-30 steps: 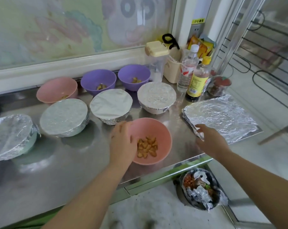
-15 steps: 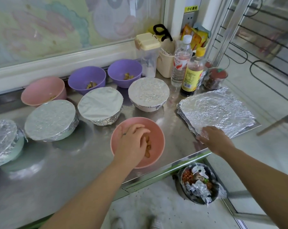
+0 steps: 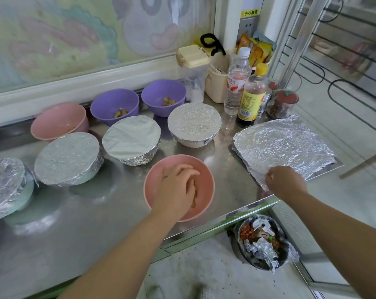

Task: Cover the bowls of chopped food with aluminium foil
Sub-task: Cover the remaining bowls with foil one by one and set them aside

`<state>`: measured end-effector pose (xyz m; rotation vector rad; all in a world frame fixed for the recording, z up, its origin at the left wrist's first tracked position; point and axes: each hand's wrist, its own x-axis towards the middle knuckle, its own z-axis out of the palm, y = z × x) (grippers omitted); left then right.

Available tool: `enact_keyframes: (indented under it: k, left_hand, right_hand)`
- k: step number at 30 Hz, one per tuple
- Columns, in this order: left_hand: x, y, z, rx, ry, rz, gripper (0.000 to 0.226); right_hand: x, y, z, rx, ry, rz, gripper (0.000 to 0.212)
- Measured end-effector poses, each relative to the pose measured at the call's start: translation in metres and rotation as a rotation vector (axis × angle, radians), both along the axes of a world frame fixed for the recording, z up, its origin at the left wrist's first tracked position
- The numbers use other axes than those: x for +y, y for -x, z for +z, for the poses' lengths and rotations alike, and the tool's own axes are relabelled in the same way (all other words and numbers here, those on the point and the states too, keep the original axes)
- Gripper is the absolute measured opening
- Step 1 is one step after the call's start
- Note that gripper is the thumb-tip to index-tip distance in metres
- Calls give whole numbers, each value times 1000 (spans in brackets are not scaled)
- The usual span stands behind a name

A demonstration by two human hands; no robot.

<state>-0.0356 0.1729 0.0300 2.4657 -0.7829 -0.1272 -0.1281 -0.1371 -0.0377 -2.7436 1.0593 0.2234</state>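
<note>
1. Silver foil tops four covered bowls on the worktop, left and middle.
2. Behind them, open: one back pink bowl, contents unclear, and two purple bowls holding chopped bits.
3. The front pink bowl holds chopped food. The left hand dips bent fingers inside, but I cannot tell whether it grasps anything.
4. The right hand pinches the near corner of the foil sheets.

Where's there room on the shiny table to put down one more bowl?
The biggest bare patch of the steel counter is front left: in front of the foil-covered bowls, left of the near pink bowl. A narrower strip lies between that pink bowl and the loose foil. The back is crowded with uncovered bowls, and the back right corner with bottles.
</note>
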Motion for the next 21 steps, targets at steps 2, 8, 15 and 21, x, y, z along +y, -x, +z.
enact_keyframes:
  k: [2, 8, 15, 21]
  left_hand:
    - [-2, -1, 1, -10, 8, -2, 27]
    - [-12, -2, 11, -16, 69, -35, 27]
    - [-37, -1, 25, 69, 223, -84, 27]
    - [-62, 1, 47, 743, 588, -4, 47]
  right_hand:
    - [-4, -2, 5, -76, -9, -22, 24]
    - [-20, -1, 40, -429, -52, -142, 10]
    - [-14, 7, 103, -806, 49, -96, 8]
    - [37, 12, 130, -941, 17, 287, 10]
